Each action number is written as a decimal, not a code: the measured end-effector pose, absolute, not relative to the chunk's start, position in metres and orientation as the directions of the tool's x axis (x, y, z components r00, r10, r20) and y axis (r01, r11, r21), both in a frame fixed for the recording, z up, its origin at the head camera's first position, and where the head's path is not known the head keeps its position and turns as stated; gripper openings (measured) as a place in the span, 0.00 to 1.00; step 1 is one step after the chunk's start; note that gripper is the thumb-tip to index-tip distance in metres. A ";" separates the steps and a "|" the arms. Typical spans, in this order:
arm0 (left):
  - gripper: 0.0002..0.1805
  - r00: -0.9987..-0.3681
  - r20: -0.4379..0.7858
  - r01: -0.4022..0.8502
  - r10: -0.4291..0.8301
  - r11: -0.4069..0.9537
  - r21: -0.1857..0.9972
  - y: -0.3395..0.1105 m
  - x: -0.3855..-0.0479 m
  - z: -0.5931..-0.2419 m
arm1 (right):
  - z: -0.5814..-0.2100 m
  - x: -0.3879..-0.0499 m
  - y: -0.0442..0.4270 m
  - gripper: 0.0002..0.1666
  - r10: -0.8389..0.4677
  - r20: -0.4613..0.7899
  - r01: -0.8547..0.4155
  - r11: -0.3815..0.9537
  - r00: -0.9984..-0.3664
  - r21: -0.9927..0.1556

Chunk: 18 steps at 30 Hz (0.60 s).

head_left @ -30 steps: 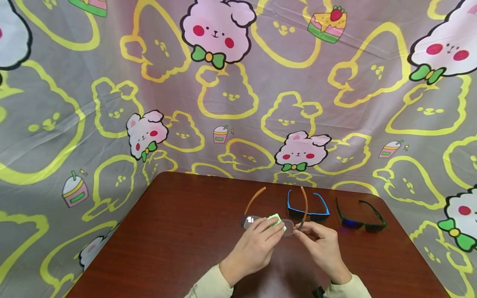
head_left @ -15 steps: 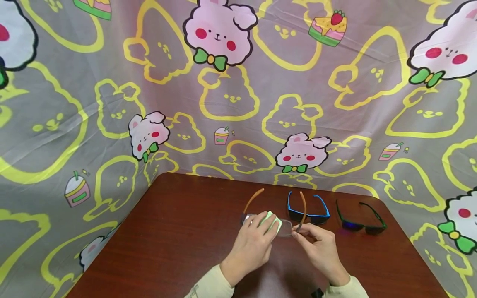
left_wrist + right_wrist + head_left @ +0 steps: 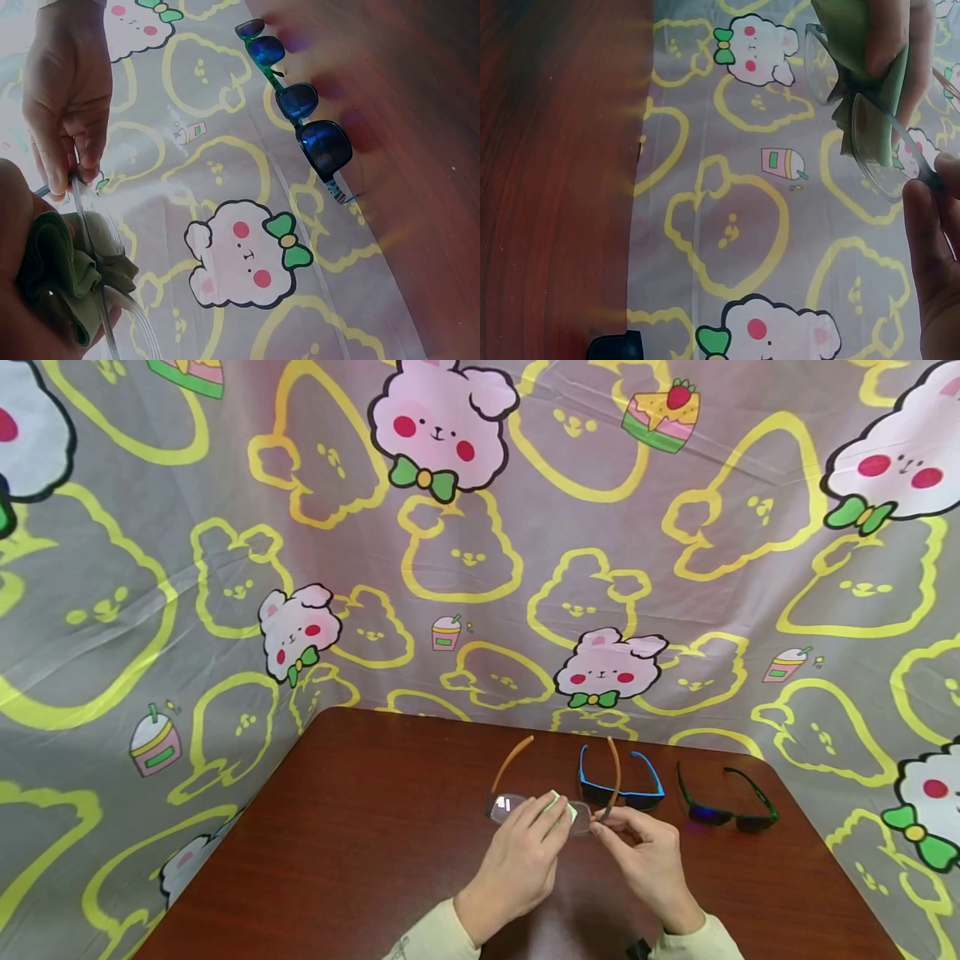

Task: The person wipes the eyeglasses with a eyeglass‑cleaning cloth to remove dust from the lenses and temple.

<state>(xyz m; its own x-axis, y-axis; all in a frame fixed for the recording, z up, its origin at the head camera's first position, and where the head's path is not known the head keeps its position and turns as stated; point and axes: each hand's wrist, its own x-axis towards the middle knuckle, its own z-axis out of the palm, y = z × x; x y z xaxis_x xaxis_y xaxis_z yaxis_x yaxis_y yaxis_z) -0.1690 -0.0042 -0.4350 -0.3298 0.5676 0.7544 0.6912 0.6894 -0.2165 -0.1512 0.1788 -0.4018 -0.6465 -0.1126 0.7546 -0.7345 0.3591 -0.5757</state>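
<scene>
A pair of clear-rimmed eyeglasses (image 3: 504,807) with orange-brown temples is held up above the table. My right hand (image 3: 647,858) pinches them at the hinge on the right side, thumb and fingers together. My left hand (image 3: 517,864) grips a pale green cleaning cloth (image 3: 564,810) folded over the glasses near the bridge. In the left wrist view the cloth (image 3: 52,274) looks bunched on the rim, and the right hand (image 3: 69,97) holds the far end. From the right wrist, the cloth (image 3: 847,34) is seen around a lens (image 3: 874,154); the left palm is hidden.
Blue-framed sunglasses (image 3: 621,794) rest on the brown table (image 3: 360,827) just behind the right hand. Farther right lie dark green sunglasses (image 3: 729,817), temples unfolded. A patterned curtain (image 3: 465,568) hangs around the table's back and sides.
My left hand slid left with the cloth along the glasses, then came back right toward the right-hand lens. The right hand and eyeglasses shifted only slightly. Both sunglasses stayed put.
</scene>
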 end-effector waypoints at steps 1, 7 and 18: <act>0.23 -0.324 0.759 0.696 0.565 0.686 -0.213 -0.004 -0.169 -0.435 | -0.402 -0.151 0.179 0.15 -0.113 0.754 -0.733 0.362 -0.647 -0.576; 0.24 -0.309 0.766 0.735 0.563 0.653 -0.184 -0.003 -0.170 -0.433 | -0.401 -0.151 0.179 0.15 -0.118 0.762 -0.744 0.351 -0.637 -0.568; 0.21 -0.455 0.720 0.614 0.525 0.770 -0.174 -0.004 -0.170 -0.432 | -0.403 -0.153 0.178 0.16 -0.135 0.770 -0.763 0.318 -0.624 -0.562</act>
<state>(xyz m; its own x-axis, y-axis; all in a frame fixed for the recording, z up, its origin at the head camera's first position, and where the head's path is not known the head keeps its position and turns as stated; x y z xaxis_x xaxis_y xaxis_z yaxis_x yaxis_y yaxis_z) -0.1696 -0.0038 -0.4322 -0.4545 0.5250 0.7196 0.6139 0.7700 -0.1740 -0.1532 0.1781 -0.4025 -0.6236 -0.1353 0.7699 -0.7633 0.3180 -0.5624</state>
